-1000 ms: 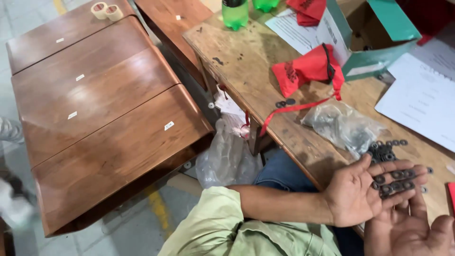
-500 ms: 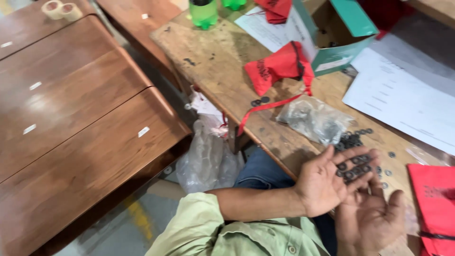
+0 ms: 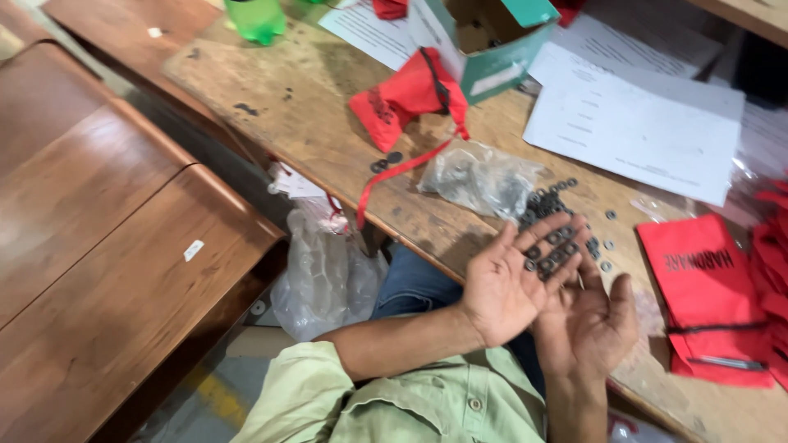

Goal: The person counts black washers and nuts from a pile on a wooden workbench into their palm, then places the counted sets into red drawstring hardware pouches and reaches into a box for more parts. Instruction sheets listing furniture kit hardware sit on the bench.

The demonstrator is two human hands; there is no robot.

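My left hand (image 3: 513, 283) lies palm up at the table's front edge, with several small black washers (image 3: 548, 253) resting on its fingers. Just below and to the right of it, my right hand (image 3: 589, 321) is also palm up with fingers spread, touching the left hand's fingers; I see nothing in it. More black washers (image 3: 566, 197) lie loose on the wooden table (image 3: 304, 107) beyond my fingertips, beside a crumpled clear plastic bag (image 3: 480, 176).
A red drawstring pouch (image 3: 406, 94) lies mid-table, with flat red pouches (image 3: 706, 299) at the right. White paper sheets (image 3: 640, 123), an open green box (image 3: 492, 41) and a green bottle (image 3: 256, 18) stand behind. Brown wooden desks (image 3: 107, 246) are at the left, and a plastic bag (image 3: 324, 279) hangs below the table.
The view has swung right and closer to the table. My right hand has come further into view under the left. The washers stay on my left fingers.
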